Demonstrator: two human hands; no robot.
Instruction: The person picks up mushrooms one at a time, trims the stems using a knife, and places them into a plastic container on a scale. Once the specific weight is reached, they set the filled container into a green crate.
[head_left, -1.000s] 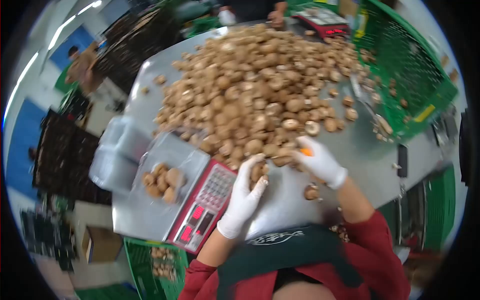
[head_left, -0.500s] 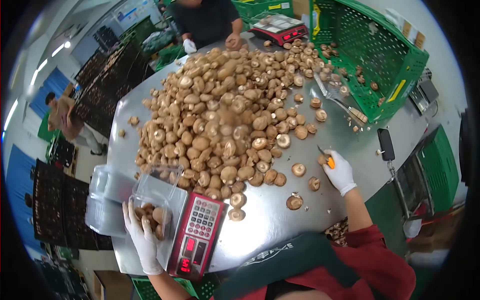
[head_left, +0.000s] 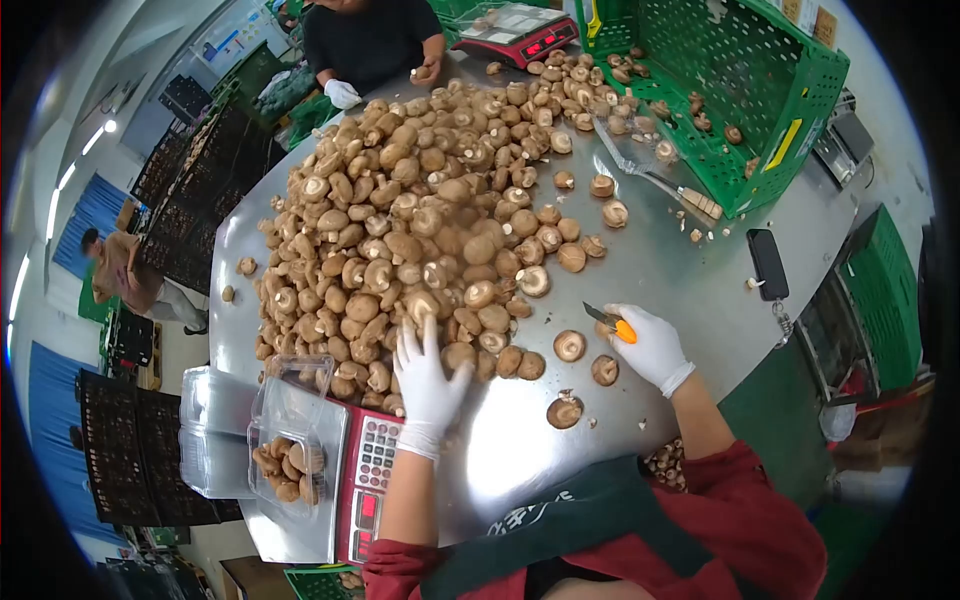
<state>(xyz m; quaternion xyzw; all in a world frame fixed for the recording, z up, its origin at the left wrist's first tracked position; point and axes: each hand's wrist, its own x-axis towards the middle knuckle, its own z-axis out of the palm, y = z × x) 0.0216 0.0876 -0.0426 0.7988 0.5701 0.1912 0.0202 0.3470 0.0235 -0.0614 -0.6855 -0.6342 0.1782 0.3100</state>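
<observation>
My gloved left hand (head_left: 428, 385) reaches to the near edge of a big heap of brown mushrooms (head_left: 370, 220). Its fingers are spread, with the tips against the mushrooms; nothing is visibly gripped. In my gloved right hand (head_left: 652, 352) is a small knife (head_left: 625, 331) with an orange handle, its dark blade pointing up and left. Part of a mushroom seems to show by the blade, mostly hidden. A few loose mushrooms (head_left: 569, 346) lie left of that hand. Several mushrooms sit inside an open clear plastic box (head_left: 262, 482), which rests on the red scale (head_left: 343, 530).
Stacked clear boxes (head_left: 215, 430) stand left of the scale. A green crate (head_left: 740, 200) lies on its side at the back right, near a wooden-handled tool (head_left: 700, 203) and a black phone (head_left: 767, 264). A co-worker (head_left: 370, 50) stands across the metal table (head_left: 660, 270) by another scale (head_left: 515, 35).
My left hand has left the plastic box on the scale and moved right and up to the mushroom heap. My right hand still holds the knife. The view has shifted slightly.
</observation>
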